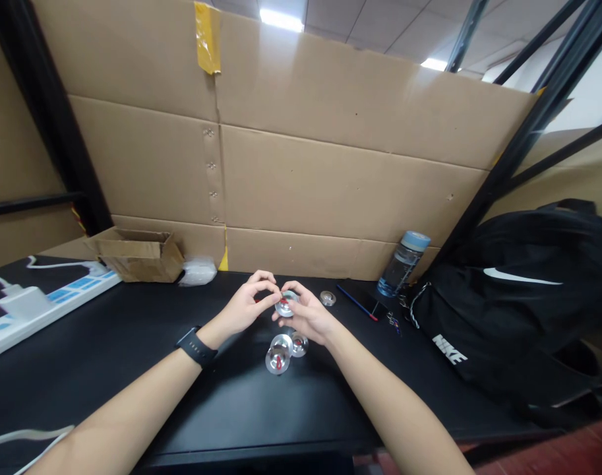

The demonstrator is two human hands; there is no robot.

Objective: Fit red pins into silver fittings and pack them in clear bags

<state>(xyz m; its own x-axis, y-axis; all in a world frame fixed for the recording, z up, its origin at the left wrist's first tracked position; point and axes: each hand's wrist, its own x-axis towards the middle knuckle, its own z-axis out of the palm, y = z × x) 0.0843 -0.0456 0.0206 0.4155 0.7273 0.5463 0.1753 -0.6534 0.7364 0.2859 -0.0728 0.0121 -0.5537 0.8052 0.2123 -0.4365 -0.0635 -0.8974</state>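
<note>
Over the middle of the black table, my right hand [310, 313] grips a small round, clear and silvery disc-shaped piece [287, 306] with a bit of red in its centre. My left hand [248, 300], with a dark watch on the wrist, has thumb and forefinger pinched together at the left rim of that piece. Whatever lies between these fingertips is too small to make out. Just below my hands, several similar round pieces [277, 360] lie close together, some overlapping, with red loops showing inside. Another round piece [328, 298] rests right of my right hand.
A blue pen [353, 298], keys [393, 322] and a blue-lidded water bottle [404, 264] are at the right, beside a black backpack [508, 310]. Leftward stand a small open cardboard box [140, 257], a clear plastic bag [198, 271] and a white power strip [58, 307]. Cardboard [330, 185] walls the back.
</note>
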